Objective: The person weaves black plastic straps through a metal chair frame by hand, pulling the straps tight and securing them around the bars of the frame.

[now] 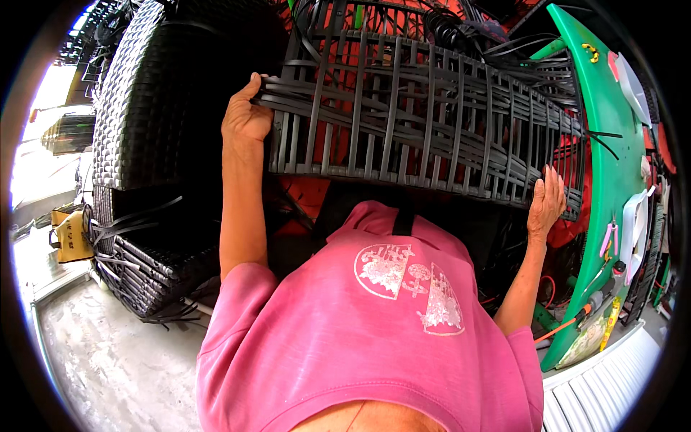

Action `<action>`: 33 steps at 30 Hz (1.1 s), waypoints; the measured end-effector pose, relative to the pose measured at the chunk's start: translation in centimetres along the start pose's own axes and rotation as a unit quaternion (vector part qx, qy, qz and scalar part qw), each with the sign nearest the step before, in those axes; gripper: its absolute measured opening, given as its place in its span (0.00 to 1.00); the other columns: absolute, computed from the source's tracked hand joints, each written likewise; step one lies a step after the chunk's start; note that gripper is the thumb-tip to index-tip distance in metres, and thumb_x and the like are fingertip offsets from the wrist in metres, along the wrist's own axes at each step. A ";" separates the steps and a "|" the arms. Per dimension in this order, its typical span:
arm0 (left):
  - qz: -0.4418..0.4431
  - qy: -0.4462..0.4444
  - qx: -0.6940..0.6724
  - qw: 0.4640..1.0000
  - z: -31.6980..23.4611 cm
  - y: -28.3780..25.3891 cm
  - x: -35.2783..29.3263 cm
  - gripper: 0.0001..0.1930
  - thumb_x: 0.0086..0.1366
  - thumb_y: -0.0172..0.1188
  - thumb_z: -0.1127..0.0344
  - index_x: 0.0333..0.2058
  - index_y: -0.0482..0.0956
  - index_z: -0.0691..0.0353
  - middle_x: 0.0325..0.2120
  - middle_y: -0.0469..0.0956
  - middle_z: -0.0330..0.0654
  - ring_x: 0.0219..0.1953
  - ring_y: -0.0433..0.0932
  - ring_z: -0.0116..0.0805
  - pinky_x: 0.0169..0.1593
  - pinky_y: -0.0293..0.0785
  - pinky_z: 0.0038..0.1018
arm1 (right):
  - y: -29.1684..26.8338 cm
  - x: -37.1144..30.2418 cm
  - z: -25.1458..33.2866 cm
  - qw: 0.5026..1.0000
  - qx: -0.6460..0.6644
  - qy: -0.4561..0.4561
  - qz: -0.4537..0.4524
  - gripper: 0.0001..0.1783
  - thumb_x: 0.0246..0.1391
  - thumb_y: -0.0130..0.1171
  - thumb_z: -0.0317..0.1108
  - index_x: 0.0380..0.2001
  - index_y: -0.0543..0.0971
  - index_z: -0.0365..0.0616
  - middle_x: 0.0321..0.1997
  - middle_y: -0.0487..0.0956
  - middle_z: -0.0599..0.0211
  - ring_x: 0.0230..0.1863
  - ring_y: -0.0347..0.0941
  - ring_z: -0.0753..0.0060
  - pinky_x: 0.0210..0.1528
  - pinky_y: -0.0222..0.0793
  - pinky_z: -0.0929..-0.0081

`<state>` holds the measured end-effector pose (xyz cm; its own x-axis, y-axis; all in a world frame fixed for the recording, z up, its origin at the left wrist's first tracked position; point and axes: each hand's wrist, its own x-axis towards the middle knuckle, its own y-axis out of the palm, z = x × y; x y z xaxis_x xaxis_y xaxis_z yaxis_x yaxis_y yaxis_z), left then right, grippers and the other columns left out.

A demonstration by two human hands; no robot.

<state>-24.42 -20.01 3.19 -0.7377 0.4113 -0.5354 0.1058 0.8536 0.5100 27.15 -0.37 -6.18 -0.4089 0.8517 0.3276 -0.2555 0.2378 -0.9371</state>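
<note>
A partly woven wicker frame (432, 119) of dark grey plastic strips stretches across in front of me. Upright strips cross bunches of lengthwise strips (360, 122), which are loose and uneven in places. At the frame's left end, my left hand (248, 111) is closed round the ends of these strips, with its fingers mostly hidden. My right hand (547, 201) lies against the lower right corner of the frame, fingers stretched out and pressed lightly on the weave. Red surfaces show through the gaps behind.
On the left stands a finished dark wicker piece (137, 101), with a woven piece (144, 266) trailing loose strip ends below it. A green board (612, 158) on the right carries pink-handled cutters (609, 237) and white trays (633, 234). A yellow box (70, 236) sits far left.
</note>
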 end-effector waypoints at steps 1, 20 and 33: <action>0.011 0.001 -0.011 1.000 -0.2 -0.2 -0.2 0.10 0.63 0.56 0.66 0.37 0.74 0.68 0.39 0.76 0.48 0.45 0.73 0.42 0.57 0.67 0.38 | 0.0 0.1 0.2 1.000 0.006 -0.003 -0.002 0.26 0.64 0.37 0.52 0.58 0.68 0.53 0.62 0.67 0.71 0.66 0.55 0.64 0.64 0.45 0.60; -0.074 -0.059 -0.126 0.988 -9.2 -19.3 20.4 0.16 0.70 0.40 0.63 0.40 0.73 0.69 0.43 0.75 0.50 0.46 0.74 0.41 0.56 0.66 0.42 | -0.5 0.6 2.8 0.996 0.007 0.031 -0.082 0.25 0.56 0.48 0.54 0.51 0.74 0.52 0.58 0.70 0.70 0.63 0.57 0.61 0.62 0.45 0.51; 0.288 -0.061 0.123 0.948 -0.9 -6.3 2.4 0.30 0.58 0.58 0.45 0.51 0.69 0.63 0.52 0.69 0.48 0.55 0.65 0.45 0.61 0.59 0.45 | -1.1 0.0 3.3 0.994 -0.007 0.047 -0.095 0.25 0.57 0.48 0.53 0.50 0.74 0.51 0.56 0.70 0.67 0.61 0.57 0.59 0.61 0.47 0.49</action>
<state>-27.46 -24.74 -0.65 -0.4295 0.8531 -0.2962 0.6312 0.5182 0.5772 24.54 -2.19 -4.76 -0.2703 0.8309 0.4863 -0.3068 0.4045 -0.8616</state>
